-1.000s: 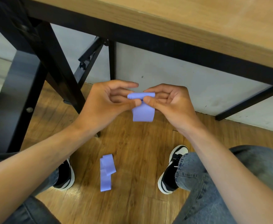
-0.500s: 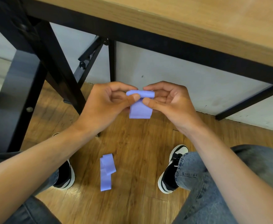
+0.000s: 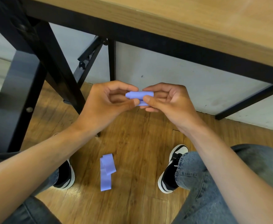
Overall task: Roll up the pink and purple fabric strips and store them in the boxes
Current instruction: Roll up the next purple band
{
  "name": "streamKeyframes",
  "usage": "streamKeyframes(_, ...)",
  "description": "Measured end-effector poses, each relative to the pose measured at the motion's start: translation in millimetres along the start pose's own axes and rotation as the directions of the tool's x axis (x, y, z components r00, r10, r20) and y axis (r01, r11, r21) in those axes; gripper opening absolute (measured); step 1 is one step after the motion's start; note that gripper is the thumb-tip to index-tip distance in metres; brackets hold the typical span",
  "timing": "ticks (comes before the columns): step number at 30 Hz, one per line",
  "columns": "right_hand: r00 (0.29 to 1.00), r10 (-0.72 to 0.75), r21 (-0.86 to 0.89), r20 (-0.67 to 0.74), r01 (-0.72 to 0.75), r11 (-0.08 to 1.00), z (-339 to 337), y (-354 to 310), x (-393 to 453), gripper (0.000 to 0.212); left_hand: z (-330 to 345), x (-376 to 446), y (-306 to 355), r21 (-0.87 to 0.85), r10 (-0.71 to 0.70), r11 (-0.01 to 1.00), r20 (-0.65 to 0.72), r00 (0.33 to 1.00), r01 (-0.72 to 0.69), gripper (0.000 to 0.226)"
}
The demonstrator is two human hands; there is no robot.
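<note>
Now the hanging tail is gone: a second ago a flap of the purple fabric strip [image 3: 139,97] dangled below the hands, half a second ago it was shorter, and at this moment nearly all of it is wound into a short, fat roll lying crosswise between the two hands, with only a small lip of cloth showing at the underside. I judge that the rolling of this strip is all but finished and that what remains is to tuck in the end and carry the roll to a box. No box is in view, nor any pink strip.

Both hands are held out in front of the body, below the edge of the desk [image 3: 197,21] and well above the wooden floor [image 3: 132,207]. The left hand [image 3: 103,104] has its fingers curled, the forefinger arched over the roll's left end and the thumb pressed against it from below. The right hand [image 3: 168,101] mirrors it, the thumb laid on the front of the roll and the fingers bent round behind and beneath. So each hand pinches one end, and the roll touches nothing else.

A second purple strip [image 3: 106,172], loosely folded and not rolled, lies on the floor between the shoes [image 3: 173,170]. It is still to be done.
</note>
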State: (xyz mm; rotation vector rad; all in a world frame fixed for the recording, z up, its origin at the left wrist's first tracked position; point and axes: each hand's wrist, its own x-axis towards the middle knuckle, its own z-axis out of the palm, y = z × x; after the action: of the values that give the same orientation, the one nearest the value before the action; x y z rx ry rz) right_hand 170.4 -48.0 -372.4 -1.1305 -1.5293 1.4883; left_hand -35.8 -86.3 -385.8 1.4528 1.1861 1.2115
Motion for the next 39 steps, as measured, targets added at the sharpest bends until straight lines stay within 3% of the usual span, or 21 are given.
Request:
streamKeyframes(3, 0.998, -0.057, -0.053, 0.001, 0.057, 0.997, -2.9, 1.0, 0.5, 0.024, 2.1, 0.4, 0.6, -0.029, -0.035, 0.999, -0.026, 0.999, 0.034, 0.032)
streamKeyframes(7, 0.999, -0.040, -0.073, 0.010, 0.041, 0.996, -4.7, 1.5, -1.6, 0.027, 2.3, 0.0, 1.9, 0.072, 0.048, 0.996, -0.061, 0.997, -0.044, 0.031)
streamKeyframes(18, 0.979, -0.198, -0.192, -0.038, 0.187, 0.963, -11.5, -18.8, -34.8, 0.022, 9.2, -15.9, 32.9, 0.183, 0.184, 0.965, 0.036, 0.982, -0.188, 0.033)
streamKeyframes(31, 0.915, -0.376, -0.163, -0.144, 0.353, 0.921, -32.9, -90.1, -141.5, 0.024, 49.8, -65.8, 144.0, 0.240, 0.373, 0.887, 0.126, 0.919, -0.393, 0.035)
streamKeyframes(39, 0.839, -0.494, -0.288, -0.230, 0.426, 0.858, -93.3, -167.1, -170.0, 0.023, 96.5, -22.1, 228.5, 0.236, 0.420, 0.863, 0.156, 0.894, -0.447, 0.025)
